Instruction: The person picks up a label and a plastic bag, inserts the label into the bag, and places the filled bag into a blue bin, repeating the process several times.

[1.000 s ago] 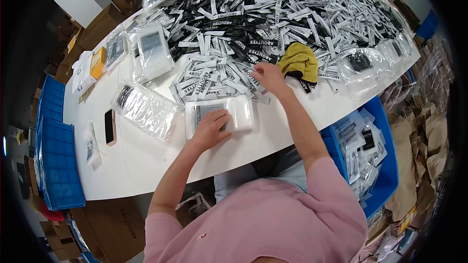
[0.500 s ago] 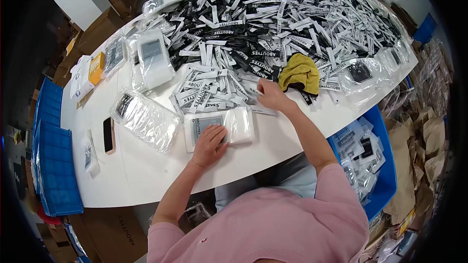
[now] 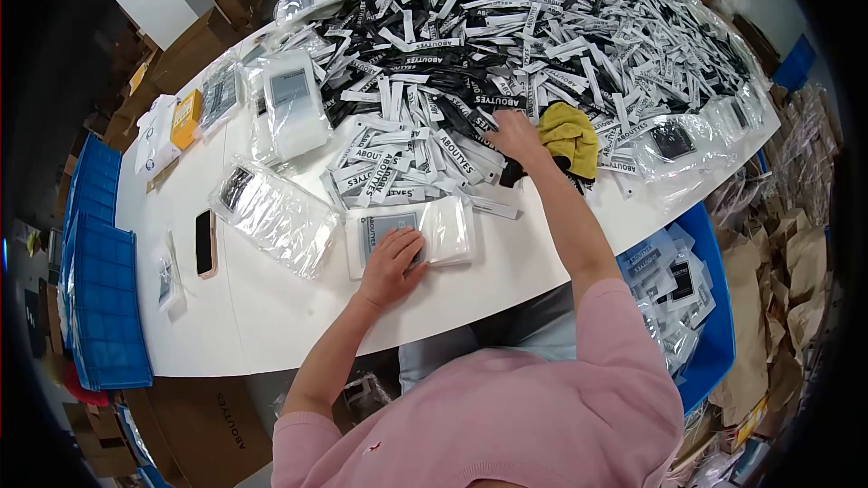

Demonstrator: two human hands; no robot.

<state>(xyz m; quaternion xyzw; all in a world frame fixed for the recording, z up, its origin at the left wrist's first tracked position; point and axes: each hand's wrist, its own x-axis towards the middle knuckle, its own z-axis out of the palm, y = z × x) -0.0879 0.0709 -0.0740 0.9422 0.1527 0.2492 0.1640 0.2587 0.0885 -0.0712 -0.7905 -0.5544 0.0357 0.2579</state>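
My left hand [image 3: 392, 264] lies flat, fingers stretched out, on a stack of clear plastic bags [image 3: 448, 231] with a grey printed label panel. At the front edge of the big pile, my right hand [image 3: 515, 137] reaches in with its fingers curled among black printed strips [image 3: 475, 117]. What its fingertips hold, if anything, is too small to make out. White strips [image 3: 380, 167] printed ABOUTYES lie in a loose heap between the two hands. Just right of my right hand is a crumpled yellow cloth [image 3: 568, 140].
A large mound of black and white strips [image 3: 579, 36] covers the far table. Plastic bag packs [image 3: 276, 217] and a phone [image 3: 206, 244] lie on the left. A blue bin [image 3: 721, 343] of filled bags stands at the right edge, blue crates [image 3: 107, 307] at the left.
My right hand has moved away from me and slightly right, from the white heap to the black strips. My left hand stays on the bag stack. The view has shifted slightly.
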